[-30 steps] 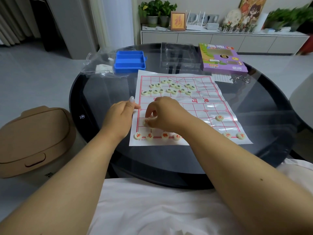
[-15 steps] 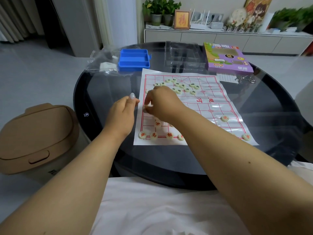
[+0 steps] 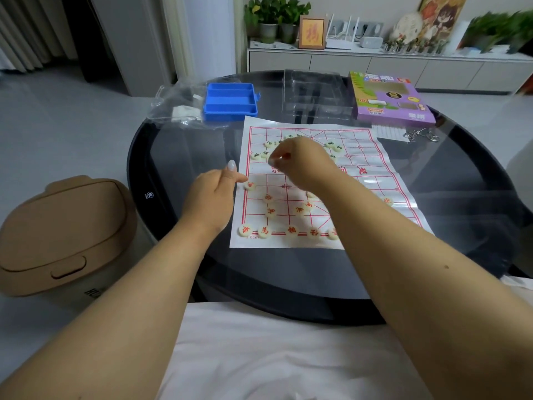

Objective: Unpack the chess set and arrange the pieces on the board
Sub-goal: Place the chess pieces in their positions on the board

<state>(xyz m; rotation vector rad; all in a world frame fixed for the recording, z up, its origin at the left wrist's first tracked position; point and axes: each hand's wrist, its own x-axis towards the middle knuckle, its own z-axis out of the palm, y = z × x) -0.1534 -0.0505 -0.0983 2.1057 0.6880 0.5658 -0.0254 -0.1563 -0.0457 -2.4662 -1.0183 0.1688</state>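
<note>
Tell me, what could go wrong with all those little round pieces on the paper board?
The right hand reaches over the red pieces toward the green pieces; its forearm might sweep the red ones off their spots. The paper board looks thin and creased, so a nudge could slide it on the glass table. Only the left hand steadies its edge.

The board [image 3: 360, 168] is a thin white sheet printed with a red grid, lying flat beneath both hands. Cream round pieces with red characters [image 3: 292, 230] sit in a row along its near edge, below the right hand [image 3: 302, 166], with a few more scattered just under that hand's wrist. Pieces with green characters [image 3: 259, 154] cluster around its fingertips, partly hidden.
</note>
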